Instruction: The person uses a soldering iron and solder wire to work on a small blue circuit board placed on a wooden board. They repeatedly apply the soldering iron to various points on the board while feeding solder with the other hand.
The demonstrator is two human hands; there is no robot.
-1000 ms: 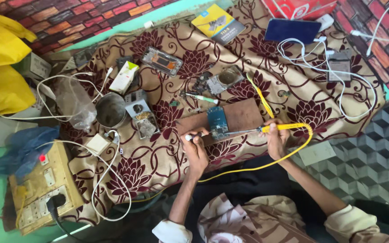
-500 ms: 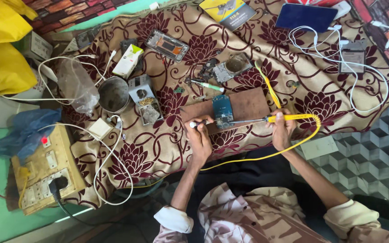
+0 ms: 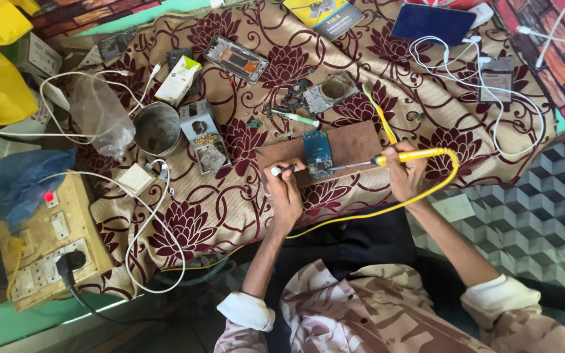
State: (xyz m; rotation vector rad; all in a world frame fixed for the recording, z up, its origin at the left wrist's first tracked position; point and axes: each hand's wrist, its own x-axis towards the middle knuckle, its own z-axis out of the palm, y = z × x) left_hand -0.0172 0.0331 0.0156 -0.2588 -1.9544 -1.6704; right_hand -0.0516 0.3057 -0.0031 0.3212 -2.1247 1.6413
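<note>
Floral cloth (image 3: 184, 225) covers the bench, and on a wood board (image 3: 354, 145) sits a blue circuit board (image 3: 318, 151), left hand (image 3: 286, 191) pinching a small tool (image 3: 282, 170) beside it, right hand (image 3: 405, 175) gripping a yellow soldering iron (image 3: 387, 159) whose tip touches it.

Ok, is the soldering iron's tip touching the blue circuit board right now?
Cannot tell. In the head view the soldering iron, held in the right hand, points its tip at the edge of the blue circuit board, but it is too small to show contact or a gap.
</note>
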